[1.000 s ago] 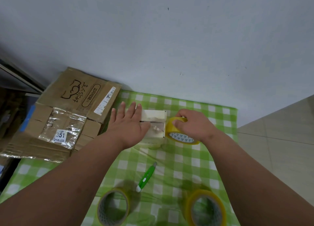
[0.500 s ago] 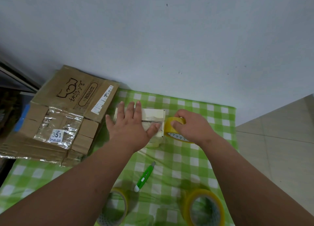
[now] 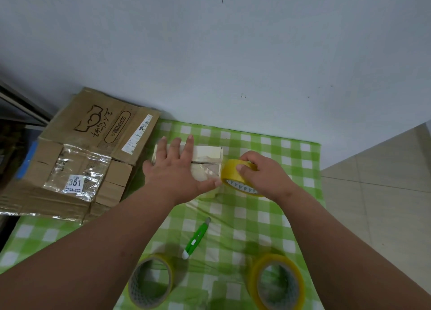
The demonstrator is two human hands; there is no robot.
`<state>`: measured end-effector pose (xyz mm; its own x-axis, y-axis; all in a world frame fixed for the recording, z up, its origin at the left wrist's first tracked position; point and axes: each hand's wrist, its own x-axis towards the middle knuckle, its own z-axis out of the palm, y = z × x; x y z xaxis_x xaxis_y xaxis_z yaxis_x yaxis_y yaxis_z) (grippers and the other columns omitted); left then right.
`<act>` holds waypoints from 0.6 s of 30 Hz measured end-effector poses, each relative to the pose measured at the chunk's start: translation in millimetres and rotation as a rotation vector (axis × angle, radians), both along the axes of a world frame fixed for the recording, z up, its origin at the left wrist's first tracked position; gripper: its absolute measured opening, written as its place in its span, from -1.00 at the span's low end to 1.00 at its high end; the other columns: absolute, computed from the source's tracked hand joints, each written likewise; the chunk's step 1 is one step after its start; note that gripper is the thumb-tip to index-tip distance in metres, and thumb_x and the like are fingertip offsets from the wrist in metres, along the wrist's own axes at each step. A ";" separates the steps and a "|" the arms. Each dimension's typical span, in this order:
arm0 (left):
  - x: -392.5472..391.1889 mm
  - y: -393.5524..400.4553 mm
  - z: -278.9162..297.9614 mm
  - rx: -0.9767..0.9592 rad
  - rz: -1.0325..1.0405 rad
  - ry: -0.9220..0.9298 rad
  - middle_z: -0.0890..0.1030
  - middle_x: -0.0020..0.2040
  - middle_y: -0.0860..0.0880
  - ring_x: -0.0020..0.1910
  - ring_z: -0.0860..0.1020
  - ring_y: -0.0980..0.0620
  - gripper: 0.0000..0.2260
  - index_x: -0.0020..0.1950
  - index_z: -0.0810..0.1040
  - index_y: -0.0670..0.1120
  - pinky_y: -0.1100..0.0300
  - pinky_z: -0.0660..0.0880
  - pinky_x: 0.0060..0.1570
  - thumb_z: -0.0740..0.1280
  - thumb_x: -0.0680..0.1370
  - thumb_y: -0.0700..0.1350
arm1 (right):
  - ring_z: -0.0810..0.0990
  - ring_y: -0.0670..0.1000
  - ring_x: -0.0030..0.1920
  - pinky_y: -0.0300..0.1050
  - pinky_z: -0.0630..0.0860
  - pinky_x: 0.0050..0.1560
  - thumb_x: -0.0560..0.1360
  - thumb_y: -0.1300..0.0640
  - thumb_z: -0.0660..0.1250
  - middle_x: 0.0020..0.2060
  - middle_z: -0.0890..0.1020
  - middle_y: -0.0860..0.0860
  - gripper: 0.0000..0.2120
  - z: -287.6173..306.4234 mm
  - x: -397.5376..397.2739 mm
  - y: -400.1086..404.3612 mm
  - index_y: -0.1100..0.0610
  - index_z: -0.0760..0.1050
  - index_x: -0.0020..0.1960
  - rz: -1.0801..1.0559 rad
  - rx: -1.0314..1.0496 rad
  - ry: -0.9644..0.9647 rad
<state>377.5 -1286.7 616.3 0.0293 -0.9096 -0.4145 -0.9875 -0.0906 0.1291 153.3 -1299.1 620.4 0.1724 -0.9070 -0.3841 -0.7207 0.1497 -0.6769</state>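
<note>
Pressing flat with straight fingers, the left hand (image 3: 175,172) rests on a small box (image 3: 207,156). Just right, the right hand (image 3: 263,174) grips a tape roll (image 3: 235,176) touching the box's right end.

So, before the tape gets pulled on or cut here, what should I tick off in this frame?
1. Box held down: the left hand lies flat on the small white box. Ok.
2. Roll under control: the right hand grips the yellow tape roll at the box's right end. Ok.
3. Flaps closed: the seam shows only a narrow slit. Ok.
4. Tape stuck smooth: the clear strip is glossy and hard to read. Cannot tell.
5. Cutter at hand: the green cutter lies untouched on the checked cloth, between the arms. Ok.
</note>
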 end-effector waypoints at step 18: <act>28.9 -46.9 25.4 -0.062 -0.560 0.118 0.18 0.51 0.16 0.52 0.02 0.05 -0.03 0.56 0.09 0.26 -0.19 0.14 0.46 0.58 0.29 0.07 | 0.55 0.01 -0.19 -0.10 0.47 -0.16 0.52 0.08 0.38 -0.19 0.58 0.01 -0.95 12.7 -11.6 27.2 0.01 0.58 -0.02 -0.286 0.168 -0.331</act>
<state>406.5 -1333.6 641.8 -0.5069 -0.7957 -0.3314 -0.8614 0.4532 0.2294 141.7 -1272.0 633.2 0.0626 -0.8659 -0.4963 -0.3836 0.4381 -0.8129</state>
